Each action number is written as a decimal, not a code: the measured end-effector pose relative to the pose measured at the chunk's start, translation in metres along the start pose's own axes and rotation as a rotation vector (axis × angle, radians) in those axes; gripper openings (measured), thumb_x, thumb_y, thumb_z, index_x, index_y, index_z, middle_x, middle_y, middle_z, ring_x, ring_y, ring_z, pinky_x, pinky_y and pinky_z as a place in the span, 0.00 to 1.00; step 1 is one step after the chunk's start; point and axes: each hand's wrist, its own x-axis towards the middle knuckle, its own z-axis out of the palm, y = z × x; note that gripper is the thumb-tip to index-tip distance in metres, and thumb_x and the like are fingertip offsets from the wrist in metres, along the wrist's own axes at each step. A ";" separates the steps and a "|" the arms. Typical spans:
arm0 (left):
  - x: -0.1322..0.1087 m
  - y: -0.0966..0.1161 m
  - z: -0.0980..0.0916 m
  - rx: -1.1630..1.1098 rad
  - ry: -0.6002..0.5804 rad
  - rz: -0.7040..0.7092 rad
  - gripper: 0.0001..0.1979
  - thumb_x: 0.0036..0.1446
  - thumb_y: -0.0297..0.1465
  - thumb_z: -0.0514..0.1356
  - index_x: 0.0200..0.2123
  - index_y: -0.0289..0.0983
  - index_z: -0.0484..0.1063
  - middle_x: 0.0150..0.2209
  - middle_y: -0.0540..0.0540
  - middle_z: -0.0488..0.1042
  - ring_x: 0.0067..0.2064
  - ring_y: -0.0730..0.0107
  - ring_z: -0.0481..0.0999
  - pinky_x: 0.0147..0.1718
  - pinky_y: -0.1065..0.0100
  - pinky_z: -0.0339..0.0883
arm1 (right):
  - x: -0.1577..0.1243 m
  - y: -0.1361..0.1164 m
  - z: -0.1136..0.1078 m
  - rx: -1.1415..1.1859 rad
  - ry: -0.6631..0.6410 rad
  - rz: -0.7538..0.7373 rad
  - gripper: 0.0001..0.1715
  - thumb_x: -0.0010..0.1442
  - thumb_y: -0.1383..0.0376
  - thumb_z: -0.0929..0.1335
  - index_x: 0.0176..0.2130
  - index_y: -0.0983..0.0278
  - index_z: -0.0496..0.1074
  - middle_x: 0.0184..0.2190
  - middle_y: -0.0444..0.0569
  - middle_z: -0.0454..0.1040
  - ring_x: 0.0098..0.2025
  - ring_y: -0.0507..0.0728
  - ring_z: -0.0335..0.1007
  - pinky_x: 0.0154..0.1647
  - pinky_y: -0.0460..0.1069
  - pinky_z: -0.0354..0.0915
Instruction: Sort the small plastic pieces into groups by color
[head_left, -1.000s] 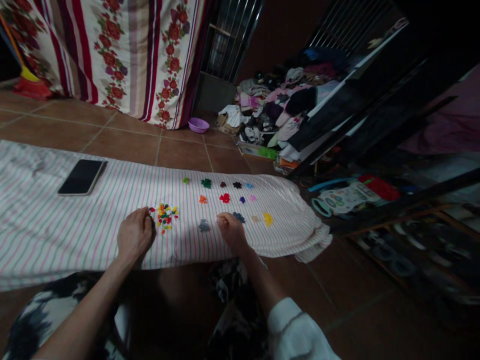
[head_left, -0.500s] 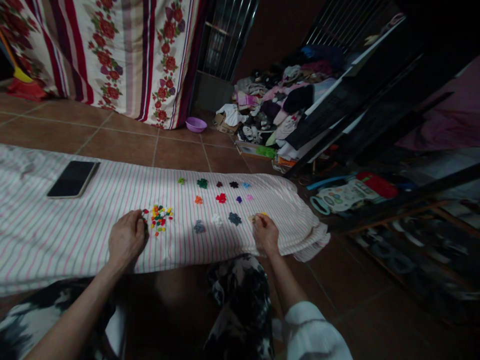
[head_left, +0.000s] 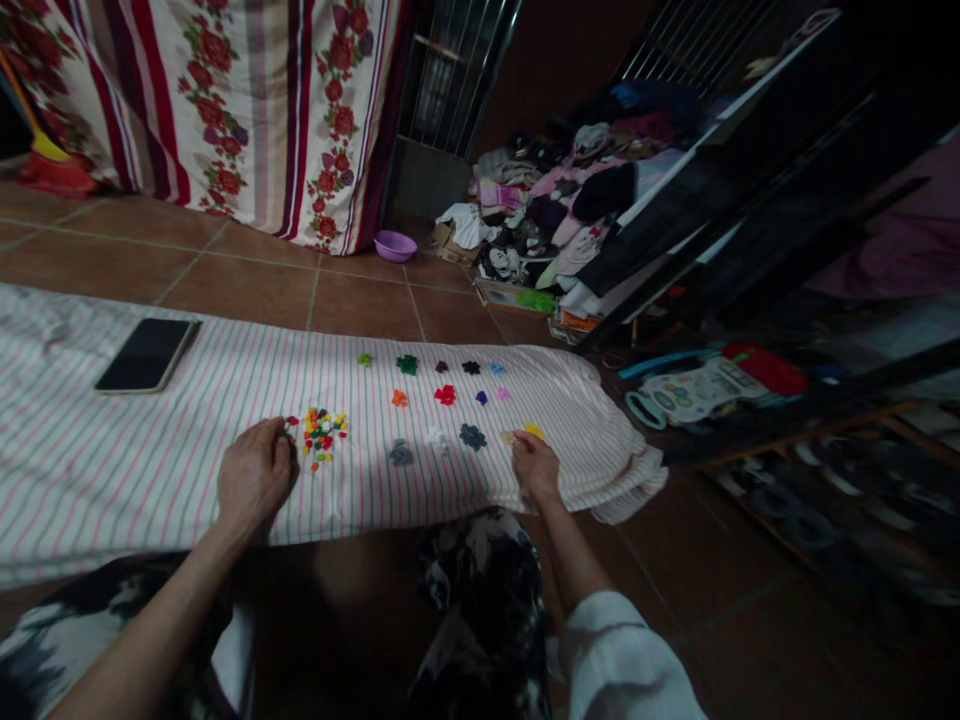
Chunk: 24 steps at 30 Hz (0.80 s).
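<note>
A striped pink-and-white cloth (head_left: 112,450) lies on the tiled floor. On it sits a mixed pile of small coloured pieces (head_left: 322,435), and to its right several small piles sorted by colour, such as red (head_left: 445,394), dark green (head_left: 407,364) and grey (head_left: 400,453). My left hand (head_left: 255,475) rests curled at the left edge of the mixed pile, fingertips pinched on small pieces. My right hand (head_left: 534,466) is curled at the near right, fingertips touching the yellow pile (head_left: 533,431) and a beige one beside it.
A black phone (head_left: 148,354) lies on the cloth at the far left. Behind are a floral curtain (head_left: 247,110), a purple bowl (head_left: 395,245) and a heap of clothes (head_left: 555,220). Toys and dark shelving fill the right side (head_left: 690,395).
My right hand moved right from the grey and white piles to the yellow pile. The left hand stayed at the mixed pile. The view shifted slightly.
</note>
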 end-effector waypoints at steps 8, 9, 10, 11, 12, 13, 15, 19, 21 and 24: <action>0.000 0.000 0.001 0.009 0.006 0.003 0.24 0.63 0.36 0.45 0.51 0.30 0.73 0.51 0.33 0.78 0.53 0.51 0.77 0.55 0.52 0.69 | -0.006 0.000 0.000 0.063 -0.009 -0.009 0.23 0.54 0.57 0.62 0.42 0.63 0.79 0.41 0.55 0.82 0.45 0.62 0.78 0.57 0.59 0.69; -0.001 0.000 0.001 0.009 0.009 0.003 0.24 0.63 0.36 0.45 0.51 0.30 0.73 0.51 0.34 0.78 0.53 0.51 0.77 0.55 0.53 0.69 | -0.007 -0.001 0.001 0.061 -0.006 -0.016 0.23 0.54 0.57 0.62 0.43 0.64 0.79 0.41 0.55 0.82 0.46 0.62 0.78 0.57 0.59 0.69; -0.001 0.000 0.002 0.007 0.013 0.001 0.23 0.63 0.35 0.45 0.51 0.31 0.73 0.51 0.34 0.78 0.53 0.51 0.77 0.55 0.53 0.69 | -0.008 -0.001 0.001 0.057 -0.002 -0.021 0.24 0.54 0.58 0.62 0.43 0.64 0.79 0.41 0.56 0.82 0.46 0.62 0.78 0.57 0.59 0.69; -0.001 0.000 0.002 0.005 0.019 0.000 0.23 0.63 0.35 0.45 0.51 0.31 0.73 0.51 0.34 0.78 0.53 0.52 0.77 0.55 0.53 0.69 | -0.009 -0.002 0.002 0.052 0.000 -0.026 0.24 0.54 0.58 0.61 0.43 0.64 0.79 0.41 0.56 0.82 0.46 0.63 0.77 0.57 0.59 0.69; -0.001 0.000 0.002 0.001 0.025 -0.001 0.23 0.63 0.35 0.46 0.50 0.32 0.73 0.50 0.35 0.78 0.53 0.52 0.77 0.55 0.53 0.69 | -0.010 -0.003 0.002 0.047 0.002 -0.030 0.24 0.54 0.58 0.61 0.42 0.64 0.79 0.41 0.56 0.82 0.46 0.63 0.77 0.57 0.59 0.69; -0.001 0.000 0.002 -0.003 0.029 -0.002 0.22 0.63 0.35 0.46 0.50 0.32 0.73 0.50 0.35 0.78 0.53 0.52 0.77 0.55 0.53 0.69 | -0.010 -0.003 0.002 0.042 0.004 -0.033 0.23 0.54 0.59 0.61 0.42 0.64 0.79 0.42 0.56 0.82 0.46 0.63 0.77 0.57 0.60 0.69; -0.002 0.000 0.002 -0.013 0.033 0.000 0.22 0.63 0.35 0.46 0.50 0.32 0.73 0.50 0.35 0.78 0.53 0.52 0.76 0.54 0.53 0.69 | -0.011 -0.003 0.003 0.037 0.013 -0.034 0.23 0.54 0.59 0.61 0.42 0.64 0.79 0.43 0.57 0.82 0.48 0.63 0.77 0.58 0.60 0.69; -0.002 0.000 0.003 -0.032 0.043 -0.003 0.22 0.61 0.36 0.47 0.50 0.33 0.74 0.50 0.35 0.78 0.52 0.51 0.76 0.53 0.52 0.69 | -0.011 -0.003 0.004 0.067 0.018 -0.016 0.24 0.54 0.60 0.60 0.43 0.64 0.79 0.42 0.56 0.82 0.47 0.63 0.77 0.57 0.61 0.69; -0.001 -0.001 0.003 -0.041 0.050 -0.012 0.21 0.60 0.35 0.48 0.49 0.35 0.74 0.49 0.36 0.79 0.52 0.52 0.77 0.53 0.53 0.69 | -0.012 -0.004 0.003 0.061 0.021 -0.022 0.24 0.55 0.60 0.60 0.44 0.64 0.78 0.41 0.56 0.81 0.46 0.62 0.77 0.56 0.61 0.69; 0.000 -0.001 0.002 -0.059 0.032 -0.028 0.22 0.60 0.34 0.47 0.49 0.34 0.74 0.49 0.36 0.79 0.52 0.53 0.77 0.53 0.54 0.68 | -0.015 -0.008 0.000 0.018 0.049 -0.059 0.25 0.56 0.59 0.61 0.45 0.66 0.78 0.42 0.58 0.81 0.47 0.64 0.76 0.56 0.61 0.69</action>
